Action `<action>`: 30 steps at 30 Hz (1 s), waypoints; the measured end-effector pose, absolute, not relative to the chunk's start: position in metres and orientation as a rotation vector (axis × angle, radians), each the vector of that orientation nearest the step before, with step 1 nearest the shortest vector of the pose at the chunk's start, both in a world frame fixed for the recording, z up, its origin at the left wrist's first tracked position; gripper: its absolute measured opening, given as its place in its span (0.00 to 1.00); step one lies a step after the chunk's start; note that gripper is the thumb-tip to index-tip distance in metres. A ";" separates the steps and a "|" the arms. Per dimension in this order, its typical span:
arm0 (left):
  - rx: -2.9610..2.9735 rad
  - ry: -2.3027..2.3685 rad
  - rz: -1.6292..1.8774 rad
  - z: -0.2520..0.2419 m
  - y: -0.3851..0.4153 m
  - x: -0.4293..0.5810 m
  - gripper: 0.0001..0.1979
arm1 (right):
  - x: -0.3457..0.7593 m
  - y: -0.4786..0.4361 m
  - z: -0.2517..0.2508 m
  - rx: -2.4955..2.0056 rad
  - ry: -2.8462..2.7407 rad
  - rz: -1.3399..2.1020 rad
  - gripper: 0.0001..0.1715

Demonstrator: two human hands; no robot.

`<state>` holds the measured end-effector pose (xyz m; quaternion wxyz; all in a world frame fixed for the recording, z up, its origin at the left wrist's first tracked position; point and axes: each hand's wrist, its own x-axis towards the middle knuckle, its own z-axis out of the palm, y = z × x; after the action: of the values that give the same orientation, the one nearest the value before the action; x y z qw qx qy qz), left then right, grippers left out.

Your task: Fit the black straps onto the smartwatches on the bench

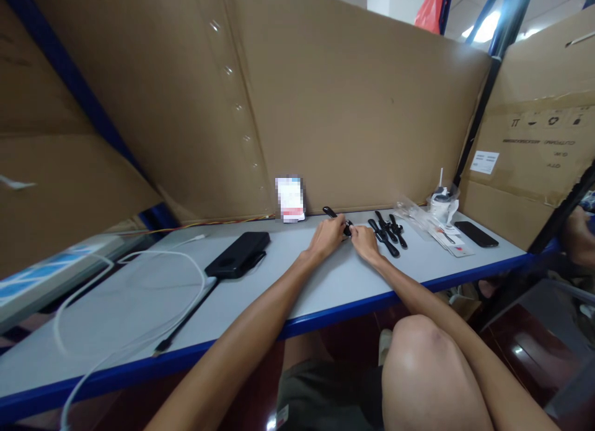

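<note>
Over the middle of the shelf, my left hand (331,234) is closed round a slim black piece (330,212) with a rounded end that sticks out at the upper left. My right hand (365,240) meets it from the right, its fingers pinching the other part of the same piece. What sits between the fingertips is mostly covered, so its exact kind stays unclear. Just right of my right hand lie several similar black pieces (389,228), long with rounded ends and a narrower, shiny middle.
A black power bank (239,254) lies left, near white cables (202,282) and a power strip (60,270). Against the cardboard wall (353,108) leans a blurred-out phone-sized item (290,199). Plastic bags (432,226), a lidded cup (441,203) and a dark phone (476,234) are at right.
</note>
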<state>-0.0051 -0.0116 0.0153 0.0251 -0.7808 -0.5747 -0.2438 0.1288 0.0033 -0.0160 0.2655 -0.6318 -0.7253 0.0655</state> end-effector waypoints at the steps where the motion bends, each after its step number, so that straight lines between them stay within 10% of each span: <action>1: -2.423 -1.767 -0.732 0.016 -0.012 -0.005 0.09 | 0.129 0.003 -0.016 -1.702 -1.957 0.178 0.25; 30: -2.443 -1.621 -1.352 -0.004 0.007 -0.002 0.09 | 0.130 0.001 -0.013 -1.679 -1.987 0.139 0.25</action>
<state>-0.0015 0.0066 -0.0036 -0.0434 -0.7559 -0.5016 -0.4185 0.1302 0.0011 -0.0126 0.2650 -0.6215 -0.7354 0.0516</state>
